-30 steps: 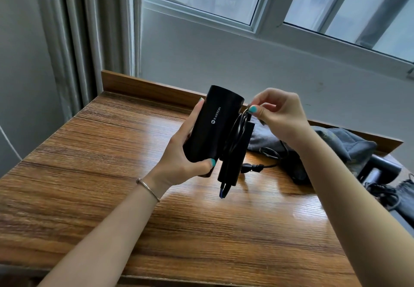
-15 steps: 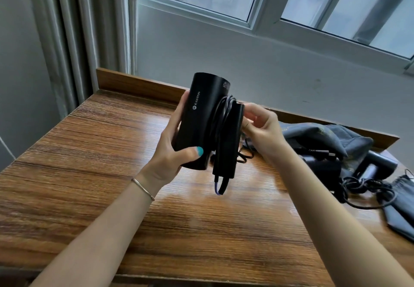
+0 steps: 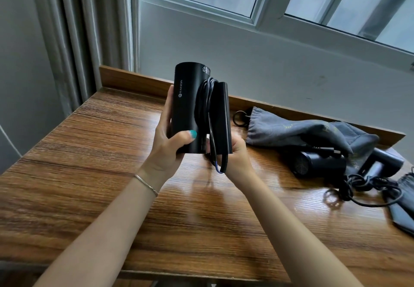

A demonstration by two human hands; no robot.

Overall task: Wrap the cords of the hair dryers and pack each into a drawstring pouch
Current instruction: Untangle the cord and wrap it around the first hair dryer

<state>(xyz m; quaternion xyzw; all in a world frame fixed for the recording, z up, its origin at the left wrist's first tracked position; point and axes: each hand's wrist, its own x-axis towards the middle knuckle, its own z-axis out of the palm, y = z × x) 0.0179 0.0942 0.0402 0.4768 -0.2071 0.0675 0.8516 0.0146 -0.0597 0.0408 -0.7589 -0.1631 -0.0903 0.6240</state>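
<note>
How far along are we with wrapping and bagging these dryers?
Done: nothing visibly pouched. In hand: the left hand and right hand grip a folded dryer, its cord coiled. Left: bagging it in the grey pouch; two dryers with a loose cord wait.

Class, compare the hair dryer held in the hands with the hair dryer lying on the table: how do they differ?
The held hair dryer stands upright above the table, gripped by the left hand and right hand; the table hair dryer lies on its side, untouched. The held one's cord is wrapped against it; the other's loose cord sprawls across the wood. Both are black.
</note>
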